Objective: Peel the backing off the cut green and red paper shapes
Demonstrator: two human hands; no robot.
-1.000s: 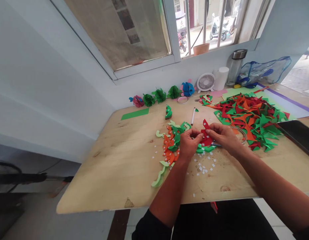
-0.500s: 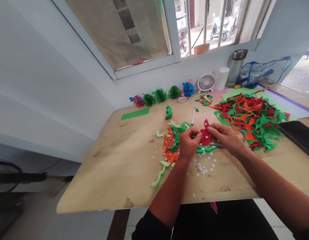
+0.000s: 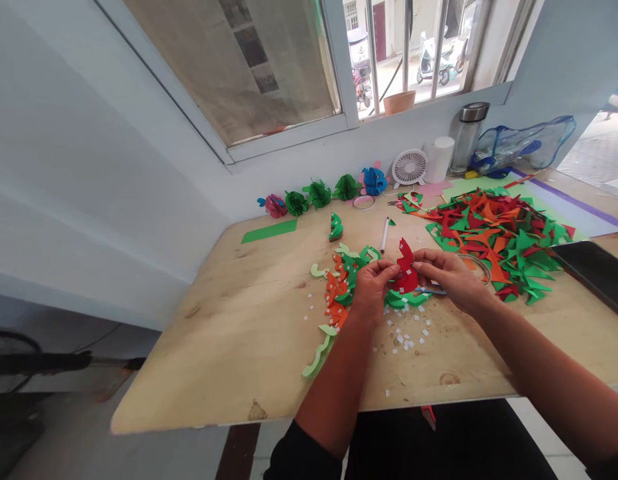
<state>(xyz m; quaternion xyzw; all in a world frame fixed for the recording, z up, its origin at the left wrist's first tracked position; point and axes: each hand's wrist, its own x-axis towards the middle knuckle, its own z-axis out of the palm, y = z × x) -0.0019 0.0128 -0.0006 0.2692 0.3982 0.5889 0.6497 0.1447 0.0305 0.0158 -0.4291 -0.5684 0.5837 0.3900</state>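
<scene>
A red paper cutout [image 3: 405,280] with small white squares on it is held up over the table between both hands. My left hand [image 3: 373,285] pinches its left edge, fingers closed. On its right edge, the thumb and fingers of my right hand [image 3: 443,272] are pressed together. Green cutouts [image 3: 413,299] lie just beneath the red one. Orange cutouts [image 3: 335,293] and a pale green wavy strip [image 3: 319,353] rest left of my left hand. Small white squares [image 3: 407,340] are scattered in front of the hands.
A heap of red, orange and green scraps [image 3: 499,233] lies at the right, beside a black phone [image 3: 596,273]. Behind stand paper flowers [image 3: 319,193], a small fan [image 3: 409,168] and a glass bottle [image 3: 469,140]. A marker [image 3: 385,235] lies mid-table.
The red cutout has moved slightly left and turned, and both hands are now at its sides. My left hand has shifted a little left. The view has shifted slightly.
</scene>
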